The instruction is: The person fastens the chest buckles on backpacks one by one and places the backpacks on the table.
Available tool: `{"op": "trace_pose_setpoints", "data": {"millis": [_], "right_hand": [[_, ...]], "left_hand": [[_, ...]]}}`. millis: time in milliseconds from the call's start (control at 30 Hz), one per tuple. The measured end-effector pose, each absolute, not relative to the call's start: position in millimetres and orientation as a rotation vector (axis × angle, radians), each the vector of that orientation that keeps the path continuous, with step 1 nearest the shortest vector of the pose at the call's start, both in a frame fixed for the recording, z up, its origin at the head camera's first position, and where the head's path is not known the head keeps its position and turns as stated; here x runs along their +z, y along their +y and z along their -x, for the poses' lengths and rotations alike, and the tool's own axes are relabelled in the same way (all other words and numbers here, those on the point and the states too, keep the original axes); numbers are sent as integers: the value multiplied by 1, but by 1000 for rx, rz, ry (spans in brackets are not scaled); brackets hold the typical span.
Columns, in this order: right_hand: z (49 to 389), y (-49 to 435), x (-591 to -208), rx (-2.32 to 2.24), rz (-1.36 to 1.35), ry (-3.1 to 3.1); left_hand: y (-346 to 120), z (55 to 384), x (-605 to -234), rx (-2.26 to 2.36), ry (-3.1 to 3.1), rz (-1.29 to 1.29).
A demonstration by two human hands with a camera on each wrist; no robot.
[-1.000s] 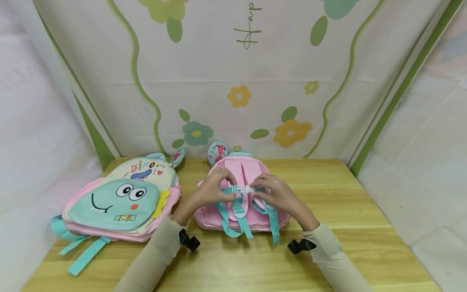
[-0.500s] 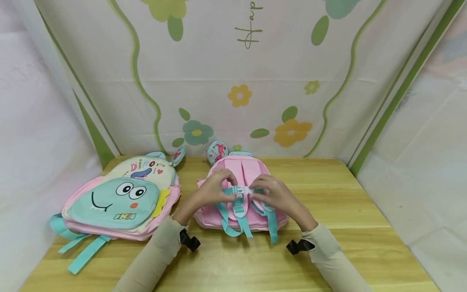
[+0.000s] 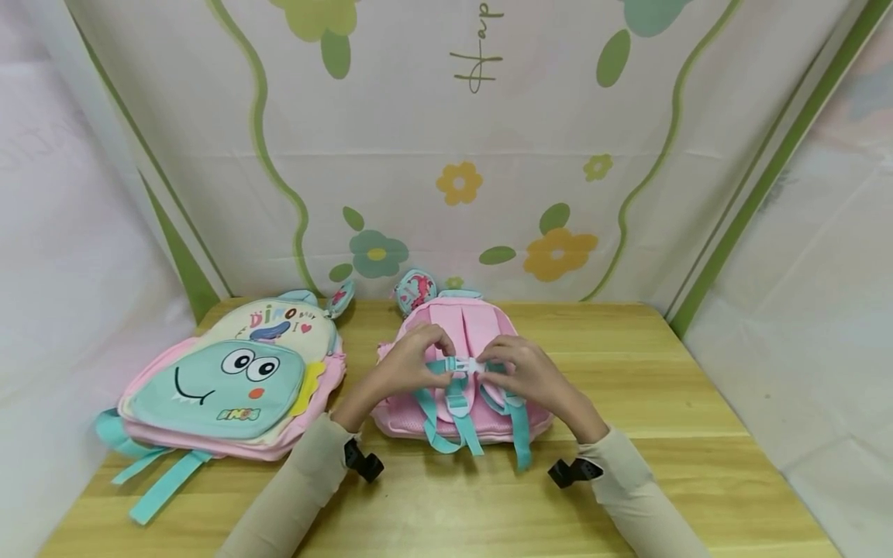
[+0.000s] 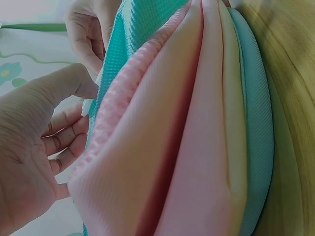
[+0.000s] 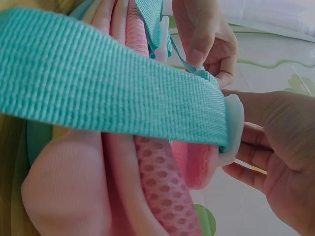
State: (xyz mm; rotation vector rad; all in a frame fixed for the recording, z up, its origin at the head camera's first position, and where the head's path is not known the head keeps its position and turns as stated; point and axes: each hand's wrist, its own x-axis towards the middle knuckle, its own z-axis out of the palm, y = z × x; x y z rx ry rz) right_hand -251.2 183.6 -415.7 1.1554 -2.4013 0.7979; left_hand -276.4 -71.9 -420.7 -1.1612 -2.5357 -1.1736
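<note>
The left hand (image 3: 412, 363) and the right hand (image 3: 528, 373) pinch opposite ends of the white buckle (image 3: 465, 364) over the pink backpack (image 3: 469, 333), which lies near the middle of the worktop's (image 3: 446, 511) far edge, a dinosaur backpack (image 3: 216, 384) along the left edge

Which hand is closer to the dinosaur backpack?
Left. The left hand is right of the dinosaur backpack, over the left side of the pink backpack; the right hand is farther off, over its right side.
</note>
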Motion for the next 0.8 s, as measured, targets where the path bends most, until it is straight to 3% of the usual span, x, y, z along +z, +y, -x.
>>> {"op": "trace_pose_setpoints", "data": {"millis": [800], "right_hand": [[250, 181, -415, 762, -1178, -2399]], "left_hand": [[-68, 273, -421, -1217, -2494, 1215]]}}
